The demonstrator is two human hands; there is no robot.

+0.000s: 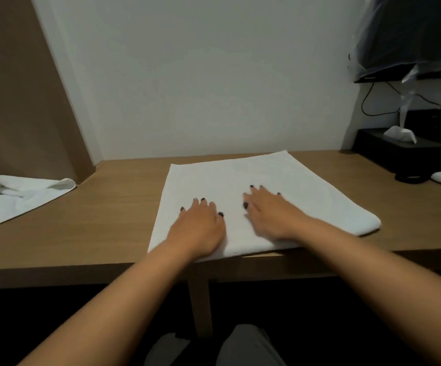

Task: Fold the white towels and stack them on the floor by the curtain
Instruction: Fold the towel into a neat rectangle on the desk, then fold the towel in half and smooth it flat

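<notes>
Wooden desk [113, 207] bears folded towel [280, 180] under both flat hands.

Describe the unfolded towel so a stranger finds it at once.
Start at the wooden desk against the white wall and go to its far left end. The crumpled towel lies there, rumpled and untouched, unlike the flat folded towel under both hands.

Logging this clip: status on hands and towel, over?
Left hand and right hand open, flat on the folded towel on the desk. Unfolded towel waits far left. Nothing in the way.
</notes>
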